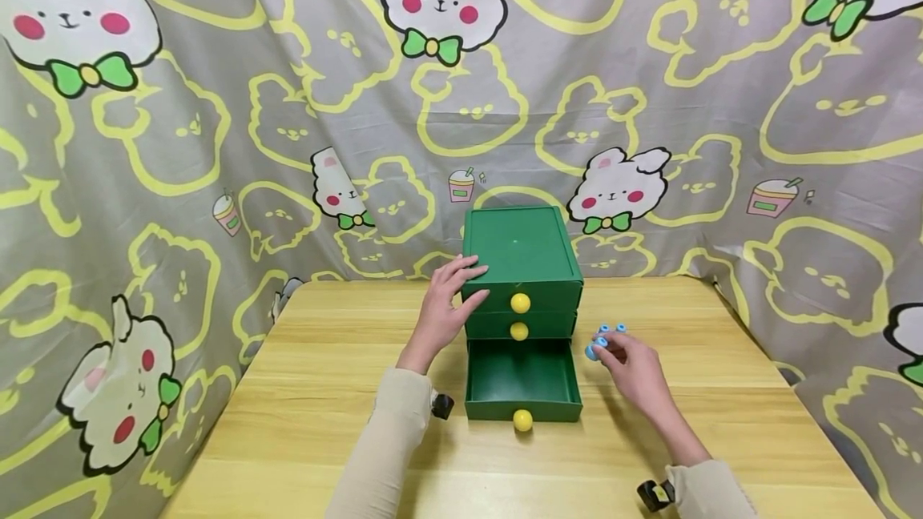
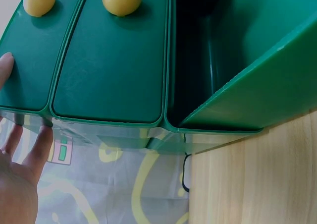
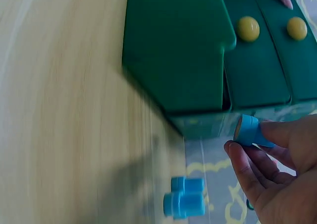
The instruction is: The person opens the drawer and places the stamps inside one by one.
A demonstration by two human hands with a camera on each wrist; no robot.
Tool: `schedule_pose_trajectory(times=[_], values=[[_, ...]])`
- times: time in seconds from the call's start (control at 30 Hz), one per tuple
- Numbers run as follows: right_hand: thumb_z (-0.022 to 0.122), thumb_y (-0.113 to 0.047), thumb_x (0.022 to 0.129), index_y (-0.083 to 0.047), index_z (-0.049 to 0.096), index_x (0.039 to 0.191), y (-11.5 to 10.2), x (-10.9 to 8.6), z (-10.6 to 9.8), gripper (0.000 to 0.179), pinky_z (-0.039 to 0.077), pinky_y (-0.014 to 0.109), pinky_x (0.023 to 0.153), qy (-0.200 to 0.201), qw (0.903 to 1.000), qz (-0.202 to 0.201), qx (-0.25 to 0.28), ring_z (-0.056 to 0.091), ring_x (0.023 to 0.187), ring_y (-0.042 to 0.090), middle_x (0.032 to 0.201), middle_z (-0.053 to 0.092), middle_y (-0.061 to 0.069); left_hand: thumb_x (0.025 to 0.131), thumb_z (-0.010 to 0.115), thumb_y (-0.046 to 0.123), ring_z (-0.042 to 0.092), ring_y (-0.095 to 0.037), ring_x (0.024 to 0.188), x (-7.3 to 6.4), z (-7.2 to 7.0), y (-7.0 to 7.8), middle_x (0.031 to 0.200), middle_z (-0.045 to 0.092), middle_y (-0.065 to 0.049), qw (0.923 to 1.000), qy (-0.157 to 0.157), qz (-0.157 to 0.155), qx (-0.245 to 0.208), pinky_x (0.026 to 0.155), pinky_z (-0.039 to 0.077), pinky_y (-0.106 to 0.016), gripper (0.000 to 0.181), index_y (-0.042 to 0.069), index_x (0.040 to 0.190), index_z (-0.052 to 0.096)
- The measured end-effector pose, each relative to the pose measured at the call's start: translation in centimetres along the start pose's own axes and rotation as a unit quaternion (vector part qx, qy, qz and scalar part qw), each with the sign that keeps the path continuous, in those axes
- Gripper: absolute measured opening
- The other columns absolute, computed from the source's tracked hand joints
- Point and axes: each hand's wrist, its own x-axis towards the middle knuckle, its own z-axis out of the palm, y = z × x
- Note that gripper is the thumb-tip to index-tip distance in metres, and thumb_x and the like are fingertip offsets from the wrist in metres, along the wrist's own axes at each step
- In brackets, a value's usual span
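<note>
A green drawer cabinet point(image 1: 521, 243) with round yellow knobs stands on the table. Its bottom drawer point(image 1: 523, 409) is pulled out, and no contents show in it; the two upper drawers are closed. My left hand point(image 1: 445, 303) rests against the cabinet's upper left side, fingers extended, with the thumb at the top drawer's front. To the right of the open drawer, my right hand point(image 1: 636, 367) pinches a small blue cylindrical piece point(image 3: 249, 131) with a wider end between thumb and fingers. Two similar blue pieces point(image 3: 188, 204) stand on the table just beyond that hand.
The light wooden table point(image 1: 332, 415) extends around the cabinet. A grey curtain point(image 1: 346, 126) with cartoon rabbits hangs behind the table and along its sides. In the left wrist view, a thin black cord point(image 2: 184, 177) shows near the table's edge.
</note>
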Motion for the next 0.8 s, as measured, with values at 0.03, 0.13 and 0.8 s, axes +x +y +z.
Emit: schedule_pose_trajectory(times=[0.03,0.13,0.8], values=[[0.068,-0.014,0.101,-0.002,0.075,0.114,-0.2,0.0,0.2,0.019,0.056,0.023,0.074,-0.001,1.0000,-0.004,0.002,0.070,0.086,0.018,0.095,0.075,0.009,0.102,0.068,0.034,0.030,-0.020,0.155,0.0,0.0,0.0,0.158,0.048,0.008,1.0000,0.001,0.001,0.001,0.120,0.035,-0.056,0.041,0.028,0.142,0.064],[0.069,-0.014,0.101,-0.005,0.076,0.110,-0.9,-0.1,0.8,0.015,0.054,0.022,0.071,-0.004,0.9999,-0.012,0.007,0.066,0.081,0.013,0.091,0.074,0.005,0.101,0.069,0.033,0.031,-0.022,0.155,0.0,0.1,0.0,0.157,0.049,0.007,1.0000,0.004,0.002,0.001,0.120,0.036,-0.057,0.041,0.027,0.141,0.064],[0.074,-0.010,0.096,-0.007,0.076,0.110,-3.5,-0.8,4.6,0.014,0.055,0.021,0.074,-0.047,0.9981,0.000,0.040,0.063,0.084,0.013,0.095,0.072,0.004,0.101,0.069,0.033,0.030,-0.020,0.155,0.0,0.2,0.0,0.157,0.049,0.008,1.0000,0.005,0.000,-0.003,0.121,0.034,-0.056,0.041,0.027,0.141,0.064]])
